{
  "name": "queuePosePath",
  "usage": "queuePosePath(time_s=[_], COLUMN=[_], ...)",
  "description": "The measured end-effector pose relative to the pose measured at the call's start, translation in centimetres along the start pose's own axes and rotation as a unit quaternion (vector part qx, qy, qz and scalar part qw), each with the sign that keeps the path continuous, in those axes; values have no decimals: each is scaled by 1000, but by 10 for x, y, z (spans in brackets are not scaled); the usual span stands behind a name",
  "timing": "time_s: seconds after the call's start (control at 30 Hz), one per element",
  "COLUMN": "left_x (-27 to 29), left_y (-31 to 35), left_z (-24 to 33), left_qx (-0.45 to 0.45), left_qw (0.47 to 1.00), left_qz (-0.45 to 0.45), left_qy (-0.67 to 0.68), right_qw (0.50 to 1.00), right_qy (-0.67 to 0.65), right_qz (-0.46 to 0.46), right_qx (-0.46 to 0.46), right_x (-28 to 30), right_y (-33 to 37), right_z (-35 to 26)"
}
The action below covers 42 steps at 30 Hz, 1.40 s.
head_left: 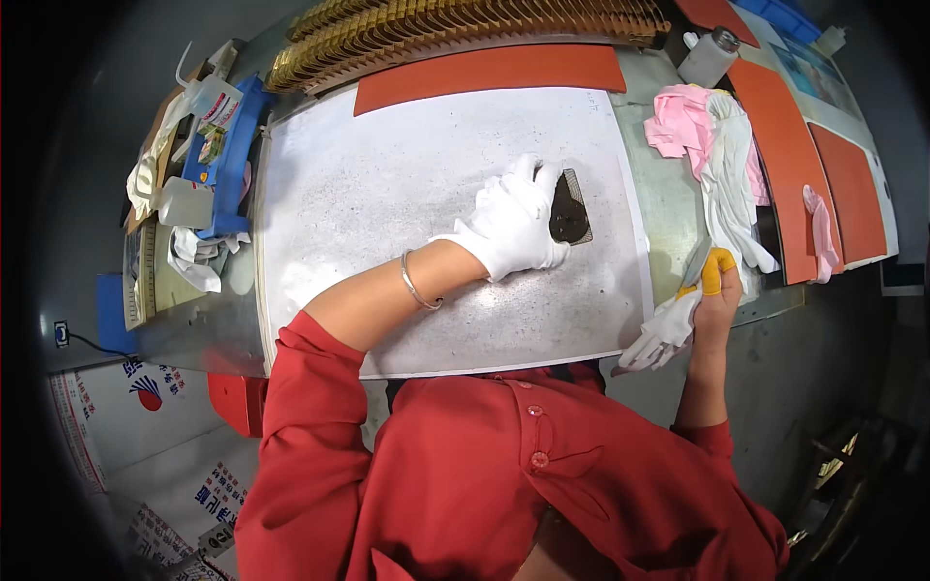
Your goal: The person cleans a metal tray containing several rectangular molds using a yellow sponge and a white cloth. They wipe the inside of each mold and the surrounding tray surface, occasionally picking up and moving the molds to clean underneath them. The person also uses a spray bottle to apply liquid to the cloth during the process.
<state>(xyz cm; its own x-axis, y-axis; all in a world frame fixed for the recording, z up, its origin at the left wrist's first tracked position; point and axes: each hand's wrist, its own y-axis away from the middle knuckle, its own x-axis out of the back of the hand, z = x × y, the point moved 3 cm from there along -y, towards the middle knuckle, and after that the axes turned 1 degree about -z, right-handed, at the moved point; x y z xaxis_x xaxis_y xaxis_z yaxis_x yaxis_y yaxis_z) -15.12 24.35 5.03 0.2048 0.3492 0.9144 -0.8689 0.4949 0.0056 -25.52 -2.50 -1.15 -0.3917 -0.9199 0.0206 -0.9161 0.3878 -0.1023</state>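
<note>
My left hand (515,221), in a white glove, rests over the white sheet on the bench. Its bent fingers close on the left side of a small dark piece (570,225) with a fine mesh pattern; the hand hides part of it. Off the sheet's right edge, my right hand (718,288) is ungloved, with yellow finger cots on its fingertips. Those fingers pinch a white glove (663,335) that hangs limp by the bench's front edge.
A row of gold-coloured thin plates (465,29) stands along the back, behind an orange-red mat (494,76). At right lie pink cloth (682,126), white cloth (733,194) and a bottle (710,58). A blue tray (232,155) with bottles is at left.
</note>
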Motion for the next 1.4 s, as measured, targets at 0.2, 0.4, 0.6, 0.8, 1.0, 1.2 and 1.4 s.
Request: queuePosePath(time_s=[0.2, 0.4, 0.6, 0.8, 1.0, 1.2, 1.4], left_x=[17, 164, 242, 208, 192, 219, 230], left_y=[-4, -75, -190, -279, -295, -282, -244], left_z=[3, -66, -165, -179, -168, -181, -234], left_qx=[-30, -19, 91, 82, 56, 35, 111], left_qw=[998, 998, 969, 975, 965, 984, 971], left_qz=[-46, 51, 69, -66, -117, -113, -128], left_qy=[36, -7, -217, -197, -229, -137, -167], right_qw=[994, 998, 997, 999, 999, 999, 998], right_qy=[101, 54, -65, -23, -19, -19, -43], right_qz=[27, 19, -26, 29, 35, 17, 14], right_qx=[40, 3, -30, -4, -29, -29, -49], right_x=[-6, -8, -7, -9, -6, -8, -5], right_y=[1, 8, 3, 5, 7, 7, 6], right_z=[-12, -20, -5, -12, -11, -13, -8])
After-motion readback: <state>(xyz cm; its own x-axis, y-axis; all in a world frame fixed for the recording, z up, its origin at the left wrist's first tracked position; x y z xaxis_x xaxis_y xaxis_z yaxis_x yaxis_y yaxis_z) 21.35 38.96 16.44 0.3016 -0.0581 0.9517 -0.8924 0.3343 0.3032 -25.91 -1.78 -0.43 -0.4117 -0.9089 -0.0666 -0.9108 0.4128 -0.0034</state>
